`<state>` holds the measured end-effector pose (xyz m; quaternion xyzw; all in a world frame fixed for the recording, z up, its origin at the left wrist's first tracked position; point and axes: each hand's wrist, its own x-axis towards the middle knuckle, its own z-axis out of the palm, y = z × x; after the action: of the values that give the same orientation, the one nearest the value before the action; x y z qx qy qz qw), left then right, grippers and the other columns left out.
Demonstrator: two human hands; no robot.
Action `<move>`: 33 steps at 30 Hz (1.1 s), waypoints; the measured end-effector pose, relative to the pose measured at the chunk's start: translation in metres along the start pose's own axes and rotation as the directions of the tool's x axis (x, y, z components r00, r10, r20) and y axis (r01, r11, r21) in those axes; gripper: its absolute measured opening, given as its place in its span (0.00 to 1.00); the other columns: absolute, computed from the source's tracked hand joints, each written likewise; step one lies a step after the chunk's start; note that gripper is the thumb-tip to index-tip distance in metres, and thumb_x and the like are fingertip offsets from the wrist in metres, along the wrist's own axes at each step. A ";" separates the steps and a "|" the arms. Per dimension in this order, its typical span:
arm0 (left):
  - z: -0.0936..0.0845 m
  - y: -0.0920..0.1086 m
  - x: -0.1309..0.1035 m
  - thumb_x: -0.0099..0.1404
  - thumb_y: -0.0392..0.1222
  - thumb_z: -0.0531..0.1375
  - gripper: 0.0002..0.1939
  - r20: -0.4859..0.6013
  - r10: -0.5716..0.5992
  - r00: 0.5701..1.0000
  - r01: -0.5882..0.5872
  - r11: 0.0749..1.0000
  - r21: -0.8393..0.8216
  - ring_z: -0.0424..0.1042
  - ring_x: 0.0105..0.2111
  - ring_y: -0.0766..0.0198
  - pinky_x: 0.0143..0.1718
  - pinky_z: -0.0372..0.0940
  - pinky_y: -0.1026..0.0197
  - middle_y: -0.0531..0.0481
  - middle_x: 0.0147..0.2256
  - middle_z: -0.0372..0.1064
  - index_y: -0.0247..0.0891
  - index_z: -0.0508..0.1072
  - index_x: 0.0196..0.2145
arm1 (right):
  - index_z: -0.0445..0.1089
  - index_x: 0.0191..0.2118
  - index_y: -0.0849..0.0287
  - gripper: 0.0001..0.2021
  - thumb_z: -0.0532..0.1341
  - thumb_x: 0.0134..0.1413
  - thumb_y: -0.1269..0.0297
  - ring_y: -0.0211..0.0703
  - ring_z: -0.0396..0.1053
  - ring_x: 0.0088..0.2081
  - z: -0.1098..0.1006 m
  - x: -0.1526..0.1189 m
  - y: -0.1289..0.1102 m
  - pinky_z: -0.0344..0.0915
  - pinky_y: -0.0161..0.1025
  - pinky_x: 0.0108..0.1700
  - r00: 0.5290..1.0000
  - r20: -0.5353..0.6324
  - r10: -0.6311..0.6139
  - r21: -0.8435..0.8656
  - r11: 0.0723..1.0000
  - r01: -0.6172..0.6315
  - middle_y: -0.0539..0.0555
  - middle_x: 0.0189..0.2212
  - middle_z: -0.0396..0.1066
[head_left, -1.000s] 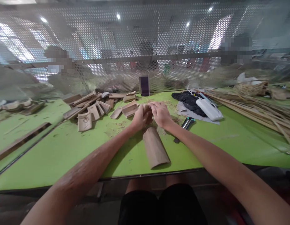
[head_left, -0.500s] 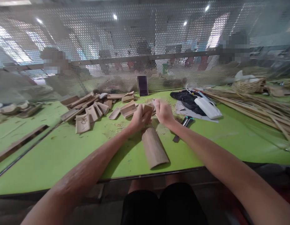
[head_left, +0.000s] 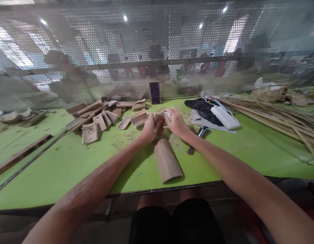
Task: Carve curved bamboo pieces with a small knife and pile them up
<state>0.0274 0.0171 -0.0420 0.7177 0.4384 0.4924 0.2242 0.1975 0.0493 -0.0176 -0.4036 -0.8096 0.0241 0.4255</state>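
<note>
My left hand [head_left: 150, 129] is closed round a small curved bamboo piece [head_left: 160, 121], held up over the near half of the green table [head_left: 96, 169]. Pinched in my right hand [head_left: 176, 122] is a small pale sheet [head_left: 168, 115], which touches or nearly touches the right edge of that piece. Below both hands a longer curved bamboo piece [head_left: 167, 161] lies with its rounded side up. Utility knives [head_left: 201, 132] rest on the table under my right forearm.
Curved bamboo offcuts [head_left: 101, 122] lie at the left and centre back. A phone [head_left: 155, 93] leans on the perforated screen [head_left: 126, 67]. To the right are a black cloth [head_left: 201, 107], a white power strip [head_left: 225, 117] and long bamboo strips [head_left: 271, 117].
My right hand has turned a little and its fingers have shifted, so more of the pale sheet shows. My left hand and the bamboo piece have tilted slightly.
</note>
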 end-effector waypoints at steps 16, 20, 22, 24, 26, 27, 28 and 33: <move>0.009 0.014 0.001 0.70 0.43 0.57 0.14 -0.158 0.042 0.987 -0.043 0.999 -0.003 0.61 0.27 0.62 0.26 0.55 0.59 0.53 0.27 0.61 0.44 0.52 0.32 | 0.66 0.29 0.58 0.10 0.54 0.62 0.66 0.43 0.64 0.32 0.000 -0.003 -0.024 0.63 0.42 0.39 0.999 -0.029 0.019 0.042 0.999 -0.018 0.56 0.32 0.65; 0.009 0.016 0.001 0.70 0.43 0.56 0.15 -0.144 0.069 0.987 -0.076 0.996 -0.047 0.59 0.25 0.64 0.26 0.54 0.59 0.54 0.26 0.59 0.44 0.51 0.32 | 0.61 0.29 0.56 0.08 0.55 0.61 0.65 0.43 0.64 0.33 -0.005 -0.001 -0.028 0.62 0.40 0.39 1.000 -0.003 0.019 0.136 0.991 -0.019 0.54 0.31 0.65; 0.009 0.016 0.001 0.70 0.43 0.57 0.14 -0.133 0.031 0.991 -0.037 0.999 -0.040 0.59 0.24 0.64 0.25 0.53 0.59 0.54 0.26 0.61 0.44 0.52 0.32 | 0.60 0.29 0.56 0.08 0.56 0.60 0.66 0.42 0.63 0.31 -0.008 0.001 -0.026 0.61 0.40 0.38 0.997 0.024 0.073 0.081 0.994 -0.074 0.53 0.30 0.64; 0.009 0.015 0.001 0.70 0.44 0.57 0.14 -0.118 0.002 0.993 -0.006 0.999 -0.034 0.60 0.23 0.64 0.24 0.53 0.59 0.54 0.25 0.62 0.44 0.52 0.33 | 0.61 0.28 0.57 0.08 0.56 0.59 0.68 0.42 0.61 0.30 -0.010 0.002 -0.025 0.61 0.41 0.37 0.992 0.051 0.111 -0.019 0.994 -0.111 0.54 0.31 0.64; 0.009 0.014 0.001 0.71 0.45 0.57 0.14 -0.102 -0.006 0.995 0.002 0.999 -0.038 0.61 0.23 0.64 0.23 0.54 0.59 0.54 0.25 0.63 0.44 0.53 0.33 | 0.62 0.27 0.58 0.09 0.55 0.59 0.69 0.42 0.61 0.30 -0.011 0.003 -0.025 0.61 0.41 0.37 0.990 0.069 0.119 -0.117 0.987 -0.111 0.57 0.33 0.65; 0.009 0.014 0.001 0.71 0.45 0.57 0.14 -0.100 -0.006 0.995 0.002 0.999 -0.038 0.62 0.23 0.64 0.23 0.54 0.59 0.54 0.25 0.63 0.44 0.53 0.33 | 0.63 0.27 0.58 0.10 0.54 0.60 0.69 0.42 0.61 0.30 -0.012 0.003 -0.025 0.61 0.41 0.37 0.990 0.074 0.118 -0.154 0.982 -0.106 0.58 0.34 0.66; 0.009 0.014 0.001 0.71 0.46 0.57 0.14 -0.101 -0.004 0.995 0.000 1.000 -0.031 0.62 0.23 0.64 0.24 0.55 0.59 0.54 0.25 0.64 0.44 0.53 0.33 | 0.64 0.27 0.59 0.10 0.53 0.60 0.69 0.42 0.60 0.30 -0.013 0.003 -0.026 0.61 0.41 0.37 0.990 0.072 0.120 -0.179 0.978 -0.106 0.59 0.35 0.66; 0.009 0.013 0.000 0.70 0.46 0.59 0.15 -0.109 0.033 0.993 -0.031 0.999 0.017 0.64 0.25 0.62 0.26 0.55 0.59 0.53 0.26 0.64 0.44 0.54 0.33 | 0.65 0.26 0.59 0.09 0.55 0.57 0.70 0.41 0.60 0.31 -0.018 0.002 -0.031 0.61 0.40 0.37 0.992 0.028 0.120 -0.077 0.990 -0.117 0.57 0.34 0.65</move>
<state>0.0405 0.0116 -0.0357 0.6982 0.4422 0.5312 0.1863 0.1900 0.0249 0.0069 -0.4663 -0.7914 0.0252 0.3945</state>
